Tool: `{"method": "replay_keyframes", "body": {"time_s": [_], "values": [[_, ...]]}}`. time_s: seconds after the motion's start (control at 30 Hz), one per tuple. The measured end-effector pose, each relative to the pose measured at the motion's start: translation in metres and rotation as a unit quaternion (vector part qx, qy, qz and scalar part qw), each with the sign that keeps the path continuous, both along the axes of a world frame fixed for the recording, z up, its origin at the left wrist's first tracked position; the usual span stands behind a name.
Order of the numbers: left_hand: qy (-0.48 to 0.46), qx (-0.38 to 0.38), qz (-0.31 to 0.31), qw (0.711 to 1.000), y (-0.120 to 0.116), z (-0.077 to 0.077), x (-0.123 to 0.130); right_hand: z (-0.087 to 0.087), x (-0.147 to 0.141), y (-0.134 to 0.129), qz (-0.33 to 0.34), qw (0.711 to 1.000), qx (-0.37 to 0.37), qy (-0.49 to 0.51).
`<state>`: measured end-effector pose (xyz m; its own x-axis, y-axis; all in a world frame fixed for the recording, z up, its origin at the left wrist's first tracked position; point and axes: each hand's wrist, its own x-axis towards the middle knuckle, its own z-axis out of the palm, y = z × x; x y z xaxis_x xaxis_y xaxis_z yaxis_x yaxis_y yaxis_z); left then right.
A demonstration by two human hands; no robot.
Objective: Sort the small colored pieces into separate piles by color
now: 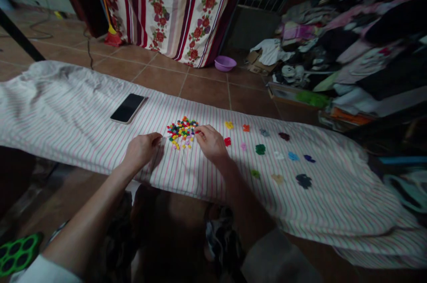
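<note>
A heap of small mixed-colour pieces (182, 131) lies on the striped cloth (187, 171). Just left of the heap is my left hand (143, 147), its fingers pressed together; what they hold, if anything, is too small to make out. My right hand (210, 140) touches the heap's right edge with its fingertips pinched, their contents hidden. Right of that hand lie small single-colour piles, among them yellow (228, 125), orange (246, 127), red (227, 141), dark green (260, 149), light blue (293, 156), beige (277, 178) and dark grey (303, 180).
A phone (128, 108) lies on the cloth left of the heap. Beyond the cloth's far edge, a purple basin (225, 63) stands on the tiled floor by a flowered curtain (170, 7). Clothes (360, 47) are piled at the right. A green holed object (20, 254) shows at lower left.
</note>
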<state>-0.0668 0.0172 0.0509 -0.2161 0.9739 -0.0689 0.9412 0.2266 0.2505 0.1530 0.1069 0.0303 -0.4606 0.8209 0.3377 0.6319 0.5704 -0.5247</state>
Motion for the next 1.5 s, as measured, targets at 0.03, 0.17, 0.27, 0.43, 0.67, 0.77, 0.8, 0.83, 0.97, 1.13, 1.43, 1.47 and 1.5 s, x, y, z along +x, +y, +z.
{"method": "replay_keyframes", "body": {"time_s": [0.03,0.17,0.27,0.43,0.67,0.77,0.8,0.83,0.97,1.13,1.43,1.47,1.5], "values": [[0.008,0.0,0.002,1.0,0.0,0.0,0.0,0.001,0.008,0.004,-0.022,1.0,-0.002,0.001],[0.027,-0.001,0.009,1.0,-0.001,0.002,0.003,0.0,0.04,0.019,-0.111,0.994,0.004,0.017],[0.031,-0.002,0.009,0.999,-0.001,0.004,0.004,-0.003,0.063,0.027,-0.157,0.987,-0.009,0.02],[0.034,0.013,0.005,0.999,0.001,0.001,0.005,-0.009,0.089,0.032,-0.203,0.979,-0.02,-0.023],[0.032,0.012,0.014,0.999,0.002,-0.001,0.008,-0.018,0.092,0.035,-0.19,0.979,-0.029,-0.07],[0.031,0.006,0.012,0.999,0.002,0.001,0.008,-0.021,0.09,0.035,-0.173,0.981,-0.03,-0.079],[0.031,0.007,0.011,0.999,0.002,0.002,0.008,-0.022,0.089,0.036,-0.168,0.982,-0.032,-0.079],[0.03,0.007,0.01,0.999,0.002,0.002,0.008,-0.023,0.089,0.036,-0.163,0.983,-0.035,-0.079],[0.026,0.01,0.009,1.0,0.002,0.002,0.008,-0.027,0.088,0.037,-0.147,0.984,-0.042,-0.095],[0.022,0.019,0.009,1.0,0.001,0.002,0.007,-0.028,0.087,0.037,-0.133,0.984,-0.036,-0.115],[0.015,0.014,0.014,1.0,0.002,0.001,0.007,-0.024,0.084,0.035,-0.147,0.981,-0.035,-0.124],[0.014,0.013,0.014,1.0,0.002,0.001,0.007,-0.024,0.084,0.035,-0.146,0.981,-0.032,-0.125],[0.013,0.011,0.015,1.0,0.002,0.001,0.008,-0.024,0.084,0.035,-0.146,0.981,-0.03,-0.126]]}}
